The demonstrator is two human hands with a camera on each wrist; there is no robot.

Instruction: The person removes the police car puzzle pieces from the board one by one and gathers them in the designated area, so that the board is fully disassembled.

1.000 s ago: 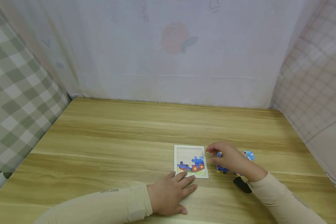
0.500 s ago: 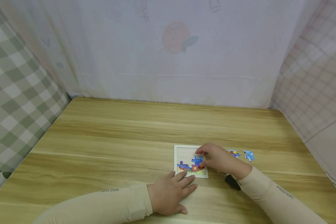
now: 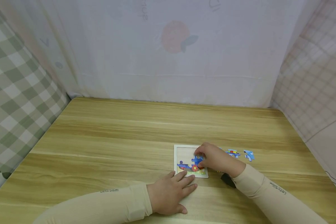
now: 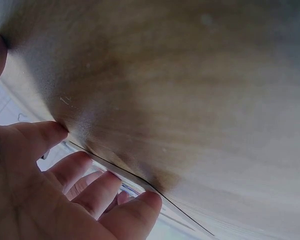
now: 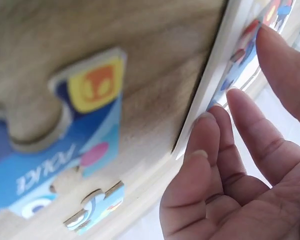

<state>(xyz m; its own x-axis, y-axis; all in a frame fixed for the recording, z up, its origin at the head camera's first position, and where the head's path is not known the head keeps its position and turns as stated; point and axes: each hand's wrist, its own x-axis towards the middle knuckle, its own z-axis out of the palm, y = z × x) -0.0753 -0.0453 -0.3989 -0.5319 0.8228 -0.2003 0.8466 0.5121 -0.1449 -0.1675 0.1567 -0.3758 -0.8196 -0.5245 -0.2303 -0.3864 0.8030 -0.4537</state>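
Note:
A white-framed jigsaw tray (image 3: 186, 146) lies on the table, its lower part filled with joined pieces showing a blue vehicle with red wheels. My left hand (image 3: 172, 194) lies flat, fingers spread, with the fingertips resting on the tray's near edge. Over the tray's right side, my right hand (image 3: 217, 158) has its thumb and forefinger curled about a blue puzzle piece (image 3: 196, 160) that sits in the tray. The right wrist view shows the thumb and forefinger tips down at the picture, partly hiding it. The other right fingers are bent beside the frame.
Loose puzzle pieces lie right of the tray, among them a blue one (image 3: 249, 155), one with red and yellow (image 3: 233, 153) and one lettered POLICE (image 5: 55, 162). A black wrist device (image 3: 228, 180) hangs under the right forearm. A pale curtain (image 3: 128, 62) stands behind the table.
My right hand has moved left, from beside the loose pieces to over the tray's right side, uncovering some loose pieces. The left hand stays put.

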